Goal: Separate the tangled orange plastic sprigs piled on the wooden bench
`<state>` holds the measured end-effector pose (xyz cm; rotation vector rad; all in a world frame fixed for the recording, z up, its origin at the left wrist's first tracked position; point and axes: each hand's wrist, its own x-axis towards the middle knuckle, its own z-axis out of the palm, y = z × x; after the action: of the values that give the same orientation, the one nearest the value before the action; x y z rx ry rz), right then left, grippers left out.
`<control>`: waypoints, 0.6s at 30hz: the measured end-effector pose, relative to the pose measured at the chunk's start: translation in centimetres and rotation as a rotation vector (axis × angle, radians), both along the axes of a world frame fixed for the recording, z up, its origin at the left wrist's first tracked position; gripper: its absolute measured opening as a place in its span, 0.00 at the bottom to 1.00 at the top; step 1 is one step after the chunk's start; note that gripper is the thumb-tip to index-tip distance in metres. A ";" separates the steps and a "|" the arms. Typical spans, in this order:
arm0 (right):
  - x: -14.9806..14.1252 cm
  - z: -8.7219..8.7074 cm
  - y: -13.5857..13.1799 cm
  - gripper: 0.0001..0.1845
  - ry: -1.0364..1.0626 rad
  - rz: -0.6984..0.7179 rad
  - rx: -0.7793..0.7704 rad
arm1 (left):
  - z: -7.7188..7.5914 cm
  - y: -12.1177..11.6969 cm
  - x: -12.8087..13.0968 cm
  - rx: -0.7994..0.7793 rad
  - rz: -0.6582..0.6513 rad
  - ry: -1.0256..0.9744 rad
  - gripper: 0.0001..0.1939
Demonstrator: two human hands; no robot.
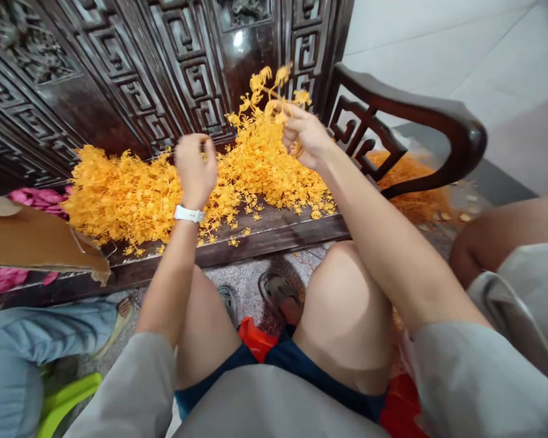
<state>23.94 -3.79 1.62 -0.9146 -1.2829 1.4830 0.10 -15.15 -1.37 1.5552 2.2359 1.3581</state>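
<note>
Head view: we recorded two bare hands, well apart, above a long heap of yellow-orange pieces on the seat of a dark wooden bench. Our right hand pinched a yellow sprig between thumb and fingers, at the raised right end of the heap; the sprig branched into small spidery heads. Our left hand hung over the middle of the heap with its fingers curled; owing to blur, we could not tell whether it held anything. A white wristband circled our left wrist.

Surroundings: the carved back panel rose behind the heap, and a curved armrest bounded the bench on the right. Past the armrest we noted a blurred orange pile. At the left end stood a cardboard box, with pink pieces behind it and more in front. Loose yellow bits lay along the seat's front edge. We observed one person's jeans at lower left and another person's bare knee at right.
</note>
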 end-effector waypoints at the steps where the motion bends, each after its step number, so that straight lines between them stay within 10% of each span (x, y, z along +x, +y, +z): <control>1: -1.0 -0.7 -0.6 0.08 0.001 0.032 -0.001 | -0.2 0.5 2.1 0.031 -0.121 -0.172 0.25; 7: -5.9 -4.2 -3.9 0.19 -0.144 0.363 0.045 | -4.9 2.9 3.6 0.141 -0.401 -0.941 0.22; 18: -9.6 -4.3 -4.2 0.04 0.044 0.201 -0.108 | -5.5 1.8 0.1 0.256 -0.320 -1.076 0.12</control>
<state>14.38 -7.96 -2.71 -0.8363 -1.3024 1.7337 0.15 -13.39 -6.91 0.7973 1.1509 1.7922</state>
